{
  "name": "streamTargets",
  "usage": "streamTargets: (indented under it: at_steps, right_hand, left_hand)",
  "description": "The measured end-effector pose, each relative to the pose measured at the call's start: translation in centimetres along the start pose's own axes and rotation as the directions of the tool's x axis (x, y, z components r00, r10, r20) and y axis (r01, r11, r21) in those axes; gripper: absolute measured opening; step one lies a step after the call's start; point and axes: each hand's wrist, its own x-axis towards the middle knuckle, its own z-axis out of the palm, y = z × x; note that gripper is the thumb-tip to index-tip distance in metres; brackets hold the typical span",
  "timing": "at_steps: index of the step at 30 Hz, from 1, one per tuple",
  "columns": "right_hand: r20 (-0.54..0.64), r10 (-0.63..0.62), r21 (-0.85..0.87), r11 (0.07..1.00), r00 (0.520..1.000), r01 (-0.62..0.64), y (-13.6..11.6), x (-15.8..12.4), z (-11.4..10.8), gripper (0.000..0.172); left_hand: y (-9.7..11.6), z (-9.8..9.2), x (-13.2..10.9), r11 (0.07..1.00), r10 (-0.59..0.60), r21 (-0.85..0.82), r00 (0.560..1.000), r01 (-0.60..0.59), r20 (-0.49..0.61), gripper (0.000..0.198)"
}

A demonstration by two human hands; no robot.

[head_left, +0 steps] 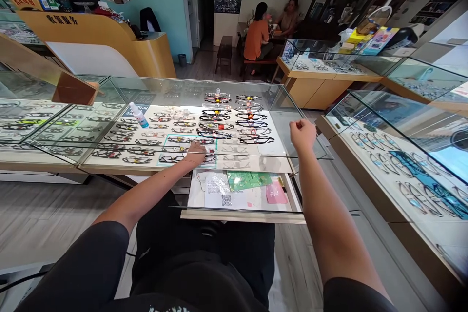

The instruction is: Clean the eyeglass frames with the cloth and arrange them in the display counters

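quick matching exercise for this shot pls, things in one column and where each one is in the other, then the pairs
Things:
1. the person's left hand
2. the person's right hand
3. white and blue plastic spray bottle
4. flat pink rectangular card

Places:
A. raised in a closed fist at the right of the display
B. in the pulled-out drawer beside a green card
C. among black-framed eyeglasses on the white display tray
D. lying tilted beside a blue sign

Pairs: 1-C, 2-A, 3-D, 4-B

1. The left hand (195,153) reaches forward, palm down, with the left forearm (146,195) slanting inward.
2. The right hand (302,135) is raised, curled into a loose fist, with the right forearm (323,209) bare and angled upward.
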Motion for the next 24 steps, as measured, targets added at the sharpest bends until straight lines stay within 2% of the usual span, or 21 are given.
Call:
streamTargets:
  at_steps: [4, 8, 11, 14, 17, 18, 20, 22, 24]
  right_hand:
    - [0.009, 0.021, -0.003, 1.0, 1.0, -0.021, -0.5, -0.1, -0.2, 0.021]
    - [0.014, 0.01, -0.019, 1.0, 1.0, -0.01, -1.3, -0.3, -0.5, 0.019]
    - [-0.029, -0.101, -0.048, 0.994, 0.994, 0.099, -2.5, -0.8, -0.8, 0.019]
    - [-0.083, -0.28, -0.08, 0.958, 0.956, 0.274, -5.2, -2.1, -0.9, 0.02]
    - [-0.032, -0.51, -0.054, 0.859, 0.859, 0.509, -9.8, -4.2, -0.1, 0.022]
    - [0.023, -0.589, -0.019, 0.808, 0.808, 0.589, -11.8, -4.9, 0.5, 0.023]
    - [0.194, -0.713, 0.1, 0.697, 0.673, 0.71, -16.2, -6.5, 2.1, 0.023]
    - [0.365, -0.751, 0.23, 0.646, 0.55, 0.728, -20.9, -8.0, 4.4, 0.023]
    - [0.492, -0.739, 0.263, 0.63, 0.461, 0.73, -25.6, -9.2, 7.1, 0.022]
  left_hand:
    - [1.7, -0.4, -1.5, 0.999, 0.016, 0.033, 0.997, -0.018, 0.072, 0.027]
    - [3.8, -1.7, -4.5, 0.991, 0.131, -0.039, 0.986, -0.128, 0.106, 0.019]
    - [5.2, -3.7, -7.7, 0.964, 0.247, -0.133, 0.961, -0.231, 0.126, 0.019]
    - [6.2, -7.0, -11.1, 0.912, 0.362, -0.253, 0.923, -0.322, 0.133, 0.023]
    - [6.8, -11.5, -14.0, 0.886, 0.415, -0.299, 0.894, -0.354, 0.17, 0.034]
    - [6.9, -13.4, -14.7, 0.882, 0.427, -0.3, 0.886, -0.364, 0.18, 0.036]
    - [6.9, -17.3, -15.8, 0.873, 0.458, -0.279, 0.867, -0.399, 0.195, 0.033]
    - [6.7, -21.2, -16.3, 0.873, 0.478, -0.226, 0.849, -0.432, 0.224, 0.024]
    - [6.3, -24.8, -16.4, 0.883, 0.469, -0.133, 0.841, -0.45, 0.271, 0.02]
